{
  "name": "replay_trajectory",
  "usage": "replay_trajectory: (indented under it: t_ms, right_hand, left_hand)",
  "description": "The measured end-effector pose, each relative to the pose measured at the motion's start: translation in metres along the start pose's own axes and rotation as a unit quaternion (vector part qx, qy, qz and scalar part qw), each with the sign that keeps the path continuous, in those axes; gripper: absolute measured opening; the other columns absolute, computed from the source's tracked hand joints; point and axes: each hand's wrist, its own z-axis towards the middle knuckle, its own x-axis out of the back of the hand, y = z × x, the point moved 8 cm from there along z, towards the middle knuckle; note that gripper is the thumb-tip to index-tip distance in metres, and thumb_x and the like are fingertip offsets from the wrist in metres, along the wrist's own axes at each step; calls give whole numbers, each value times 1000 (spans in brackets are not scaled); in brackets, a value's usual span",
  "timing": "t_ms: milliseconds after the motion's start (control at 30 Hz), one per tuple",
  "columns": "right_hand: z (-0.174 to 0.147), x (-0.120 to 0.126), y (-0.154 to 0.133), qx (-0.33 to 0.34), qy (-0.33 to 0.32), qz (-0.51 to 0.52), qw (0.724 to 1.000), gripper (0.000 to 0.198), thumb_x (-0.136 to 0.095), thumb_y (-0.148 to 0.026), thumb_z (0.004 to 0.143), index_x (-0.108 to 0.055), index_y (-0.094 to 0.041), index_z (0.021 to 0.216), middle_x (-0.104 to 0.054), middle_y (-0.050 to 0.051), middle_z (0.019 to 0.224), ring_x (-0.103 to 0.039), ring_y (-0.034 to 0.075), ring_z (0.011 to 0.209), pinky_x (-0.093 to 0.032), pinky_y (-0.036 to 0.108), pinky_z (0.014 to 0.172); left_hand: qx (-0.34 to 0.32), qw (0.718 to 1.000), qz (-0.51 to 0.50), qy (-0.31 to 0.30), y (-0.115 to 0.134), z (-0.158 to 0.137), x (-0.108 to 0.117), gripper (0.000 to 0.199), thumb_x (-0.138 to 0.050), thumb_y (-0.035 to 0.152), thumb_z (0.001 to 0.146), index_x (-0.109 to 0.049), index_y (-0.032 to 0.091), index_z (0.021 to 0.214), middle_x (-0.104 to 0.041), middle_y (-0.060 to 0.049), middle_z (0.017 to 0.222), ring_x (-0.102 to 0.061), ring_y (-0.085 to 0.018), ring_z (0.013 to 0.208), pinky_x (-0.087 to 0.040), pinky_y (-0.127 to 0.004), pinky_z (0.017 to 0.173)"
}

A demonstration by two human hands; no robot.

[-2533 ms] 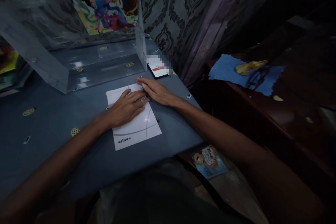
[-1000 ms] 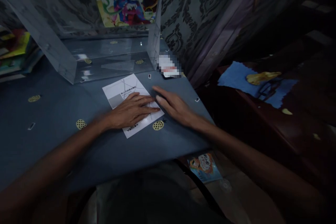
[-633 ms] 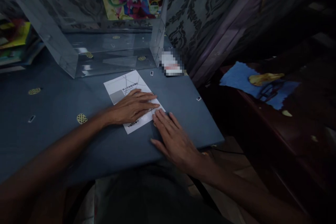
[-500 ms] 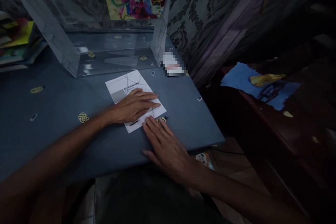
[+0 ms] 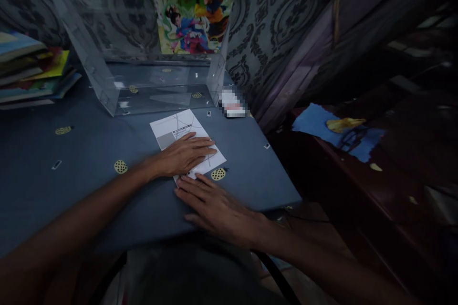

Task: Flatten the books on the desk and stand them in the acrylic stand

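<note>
A white printed booklet [image 5: 167, 129] lies flat and slanted on the blue-grey tabletop [image 5: 139, 214]. It bears dark lettering, a grey block and crossing thin lines. My left hand [image 5: 184, 155] rests palm down across its middle, fingers stretched out toward the right edge. My right hand [image 5: 214, 207] lies flat at the near end, its fingertips over the lower edge and part of the printed word there. The fingers of both hands are extended and grip nothing.
Behind the booklet stands a clear plastic stand [image 5: 107, 100], with a colourful picture book [image 5: 196, 14] upright at the back. Stacked books [image 5: 36, 74] are at the left. Beyond the table's right edge, a blue cloth [image 5: 311, 124] with a yellowish item lies on a dark red surface.
My right hand has slid left along the booklet's near edge, uncovering the pineapple print on the table. My left hand stays on the booklet. The view has tipped up slightly.
</note>
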Motion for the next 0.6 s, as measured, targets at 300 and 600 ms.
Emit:
replay_trajectory:
  t_ms: [300, 600]
  right_hand:
    - [-16, 32, 70, -86, 84, -65, 991, 41, -49, -27, 104, -56, -16, 143, -55, 16, 150, -47, 25, 144, -35, 53, 122]
    - [38, 58, 111, -147, 109, -92, 979, 37, -52, -25, 100, -63, -10, 133, -58, 21, 145, -48, 32, 142, -40, 57, 117]
  left_hand:
    - [30, 995, 66, 71, -5, -1, 3, 36, -40, 14, 100, -62, 15, 129, -70, -13, 129, -61, -22, 127, -48, -46, 108]
    - [323, 922, 163, 140, -55, -52, 36, 36, -44, 25, 97, -60, 13, 127, -51, -25, 149, -42, -44, 143, -35, -72, 108]
